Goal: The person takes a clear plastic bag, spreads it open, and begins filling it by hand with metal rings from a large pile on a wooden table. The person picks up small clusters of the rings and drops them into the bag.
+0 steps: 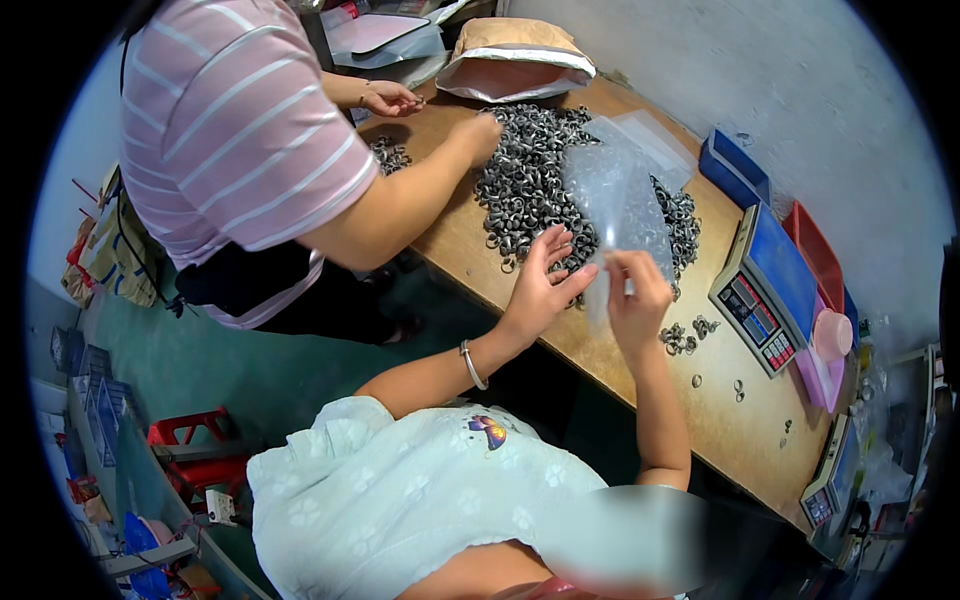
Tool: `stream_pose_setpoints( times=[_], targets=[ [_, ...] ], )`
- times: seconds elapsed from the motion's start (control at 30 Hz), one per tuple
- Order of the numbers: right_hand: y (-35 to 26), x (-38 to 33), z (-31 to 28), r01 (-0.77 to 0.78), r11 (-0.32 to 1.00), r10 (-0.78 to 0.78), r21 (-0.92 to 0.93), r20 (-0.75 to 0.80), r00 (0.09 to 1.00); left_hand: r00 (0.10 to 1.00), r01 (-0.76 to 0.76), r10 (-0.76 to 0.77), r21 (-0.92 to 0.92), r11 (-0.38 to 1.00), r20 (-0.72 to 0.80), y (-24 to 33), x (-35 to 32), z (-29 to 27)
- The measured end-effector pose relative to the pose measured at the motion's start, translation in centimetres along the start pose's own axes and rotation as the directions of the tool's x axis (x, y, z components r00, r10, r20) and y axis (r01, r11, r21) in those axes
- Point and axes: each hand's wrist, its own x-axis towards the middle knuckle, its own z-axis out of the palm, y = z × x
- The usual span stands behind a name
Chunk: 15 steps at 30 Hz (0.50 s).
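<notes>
Head view looks down on a long brown wooden bench (600, 350) heaped with a large pile of small grey metal rings (525, 180). Right hand (637, 290) is closed in a pinch on the lower edge of a clear, crinkled plastic bag (615, 195), which stands up over the near side of the pile. Left hand (540, 285) is open, fingers spread, resting at the pile's near edge just beside the bag; a thin silver bangle (472, 365) circles its wrist. A few loose rings lie scattered on the bench to the right, near a blue-topped electronic weighing scale (770, 290) with a keypad. Beyond the scale sit a shallow blue plastic tray (735, 165) and a red plastic tray (815, 250). Across the bench a second person in a pink striped shirt (230, 130) reaches one hand (480, 135) into the far side of the pile, the other hand (390, 98) held closer to an open brown padded envelope (515, 55).
</notes>
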Motion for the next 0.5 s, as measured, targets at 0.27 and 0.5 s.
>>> stream_pose_setpoints(
  times=[0.27, 0.5],
  targets=[
    [-0.8, -3.2, -0.4, -0.294, 0.953, 0.301, 0.068, -0.132, 0.944, 0.99, 0.094, -0.102, -0.088, 0.992, -0.101, -1.6, 0.4, -3.6],
    [-1.7, -5.5, -1.1, -0.434, 0.895, 0.443, 0.103, -0.087, 0.892, 0.996, -0.015, 0.028, 0.141, 0.99, -0.089, -2.8, -0.1, -4.9]
  ],
)
